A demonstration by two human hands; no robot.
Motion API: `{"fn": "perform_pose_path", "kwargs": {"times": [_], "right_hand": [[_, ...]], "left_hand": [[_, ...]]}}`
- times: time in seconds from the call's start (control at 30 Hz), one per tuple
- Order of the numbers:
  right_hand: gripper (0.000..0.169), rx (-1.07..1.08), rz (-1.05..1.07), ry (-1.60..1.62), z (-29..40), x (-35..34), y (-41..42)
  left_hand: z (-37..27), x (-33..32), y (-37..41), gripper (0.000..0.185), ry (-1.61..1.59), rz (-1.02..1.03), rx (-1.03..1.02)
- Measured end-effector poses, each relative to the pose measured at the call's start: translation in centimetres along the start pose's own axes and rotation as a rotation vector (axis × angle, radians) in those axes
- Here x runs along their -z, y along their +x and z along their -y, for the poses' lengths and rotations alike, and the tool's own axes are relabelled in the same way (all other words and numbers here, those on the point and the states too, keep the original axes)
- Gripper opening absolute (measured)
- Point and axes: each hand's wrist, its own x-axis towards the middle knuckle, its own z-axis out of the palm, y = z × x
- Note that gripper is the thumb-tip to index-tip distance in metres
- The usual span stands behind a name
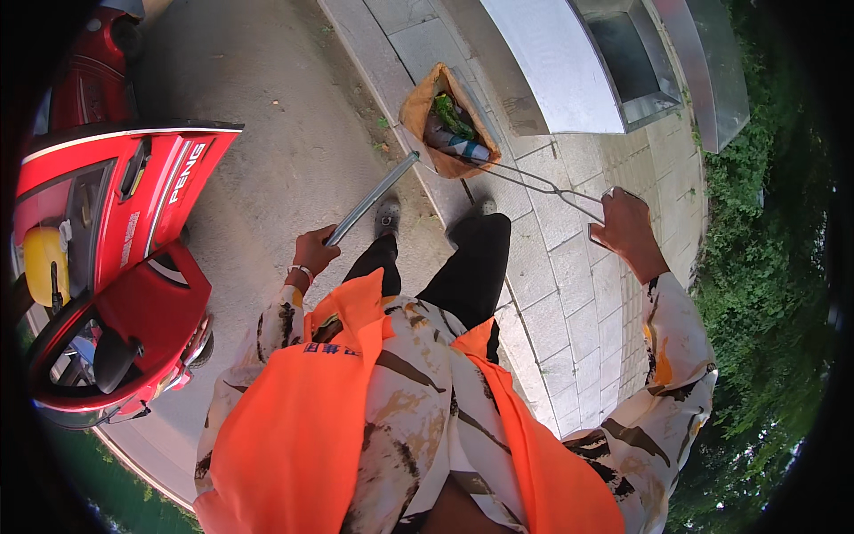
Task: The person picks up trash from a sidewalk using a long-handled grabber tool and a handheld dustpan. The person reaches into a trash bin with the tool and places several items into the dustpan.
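Observation:
My left hand is closed around the grey metal handle of an orange-brown litter scoop. The scoop's three-sided mouth faces up, over the kerb ahead of my feet. Inside lie a green leafy-looking piece, a blue and white bottle or wrapper and other litter, partly in shadow. Long metal litter tongs are gripped by my right hand at their looped handles. Their thin arms reach left to the scoop's near rim; whether the tips pinch anything I cannot tell.
A red vehicle stands close on the left, its door apparently swung out. A kerb divides the road from the paved sidewalk. A metal cabinet-like box with a dark opening stands upper right, near a green hedge.

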Motion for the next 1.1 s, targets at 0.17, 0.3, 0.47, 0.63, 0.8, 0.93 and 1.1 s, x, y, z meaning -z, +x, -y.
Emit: {"fn": "perform_pose_path", "kwargs": {"times": [0.17, 0.3, 0.47, 0.63, 0.8, 0.93, 1.1], "right_hand": [[0.06, -0.048, 0.094, 0.057, 0.4, 9.5, -2.1], [0.064, -0.02, -0.024, 0.152, 1.0, 11.9, -1.6], [0.069, 0.035, -0.052, 0.184, 6.0, 16.7, 2.5], [0.07, 0.191, -0.172, 0.314, 9.8, 16.4, 10.6], [0.068, 0.257, 0.052, 0.307, 13.6, 16.3, 17.7], [0.063, 0.3, -0.078, 0.38, 14.3, 21.5, 23.9], [0.065, 0.438, -0.031, 0.584, 16.4, 24.5, 30.9]], "left_hand": [[-1.6, 3.8, -2.3, 0.036, -0.128, -0.08, 0.081], [0.7, 5.2, -2.6, 0.043, -0.181, -0.167, 0.096], [2.7, 8.0, -2.6, 0.047, -0.151, -0.326, 0.094], [2.3, 10.9, -1.1, 0.041, -0.165, -0.504, 0.111], [1.3, 15.2, 4.5, 0.036, -0.304, -0.521, 0.309], [-0.1, 20.6, 8.4, 0.033, -0.407, -0.549, 0.411], [1.2, 26.0, 14.9, 0.033, -0.568, -0.614, 0.516]]}}
